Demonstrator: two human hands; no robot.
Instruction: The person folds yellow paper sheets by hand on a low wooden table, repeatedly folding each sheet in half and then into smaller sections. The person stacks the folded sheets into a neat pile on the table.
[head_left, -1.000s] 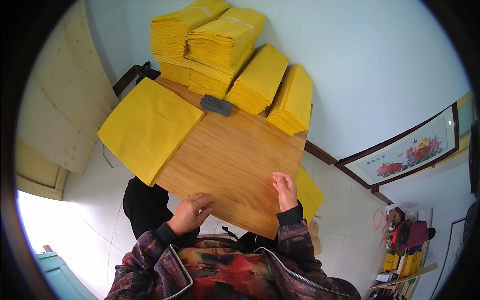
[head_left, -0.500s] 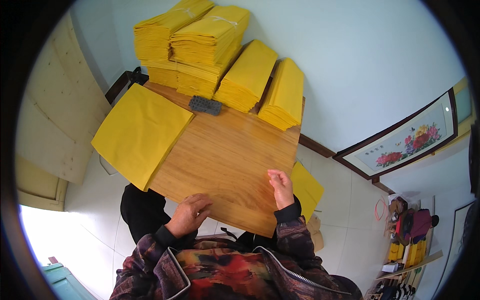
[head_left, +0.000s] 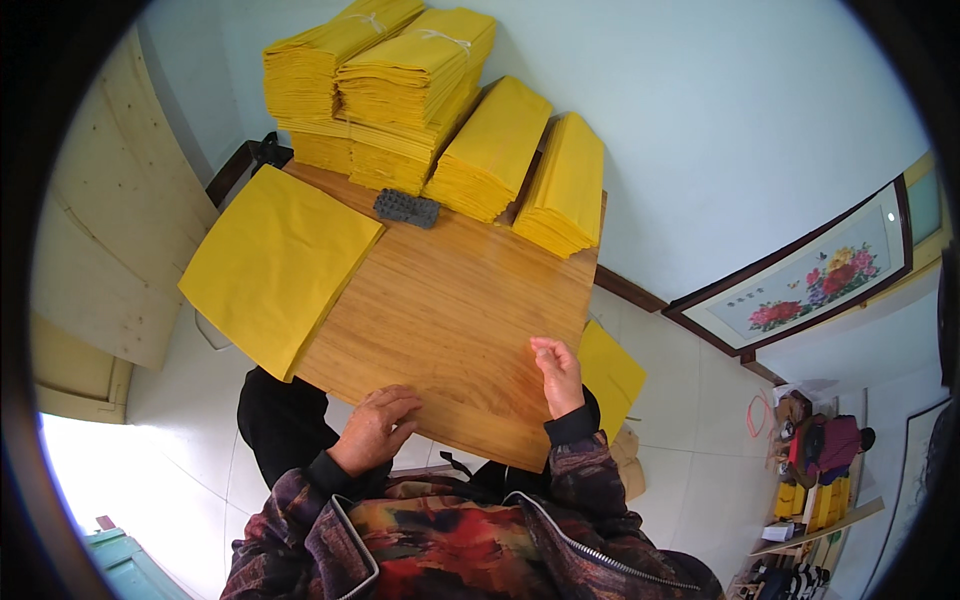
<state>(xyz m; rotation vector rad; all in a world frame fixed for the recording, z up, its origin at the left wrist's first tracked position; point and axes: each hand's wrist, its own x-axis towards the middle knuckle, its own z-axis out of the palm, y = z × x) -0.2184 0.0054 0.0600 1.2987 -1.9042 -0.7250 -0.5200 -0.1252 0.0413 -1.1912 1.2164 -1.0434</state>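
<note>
My left hand (head_left: 377, 428) lies at the near edge of the wooden table (head_left: 440, 310), palm down. Its fingers are stretched and the thumb stands apart, with nothing held. Over the table's right edge is my right hand (head_left: 560, 376), its fingers curled in toward the thumb with nothing showing between them. On the table's left side lies a flat yellow stack of cloth-like sheets (head_left: 280, 262), overhanging the edge. Beside the right hand, beyond and below the table edge, another yellow sheet (head_left: 612, 372) shows in part.
Folded yellow bundles (head_left: 490, 135) are stacked along the far edge, some tied with white string (head_left: 445, 40). A dark grey bumpy block (head_left: 407, 208) sits before them. A framed flower picture (head_left: 800, 275) leans at right; a shelf (head_left: 820, 530) of goods and a person (head_left: 835, 445) are beyond.
The whole view shifts very slightly. Both hands keep their places and shapes, and nothing on the table has moved.
</note>
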